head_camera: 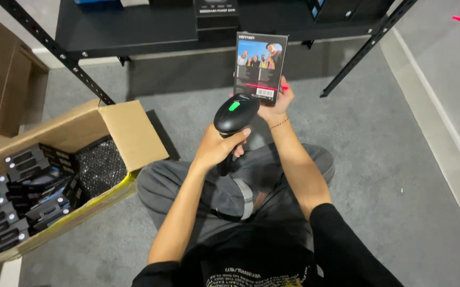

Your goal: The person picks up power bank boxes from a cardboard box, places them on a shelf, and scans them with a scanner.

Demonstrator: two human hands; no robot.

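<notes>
Left hand around black scanner, right hand gripping small box

The scanner sat just before the upright box, a shelf stood behind both, and a carton of small boxes lay left on the floor.

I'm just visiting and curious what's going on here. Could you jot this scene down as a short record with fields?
Left hand: grips a black handheld scanner, green light on top
Right hand: holds a small product box upright, a red scan line across its lower part
Posture: seated cross-legged on grey carpet
Beside the person's left: open cardboard carton filled with dark boxed items
Ahead: black metal shelf
</notes>
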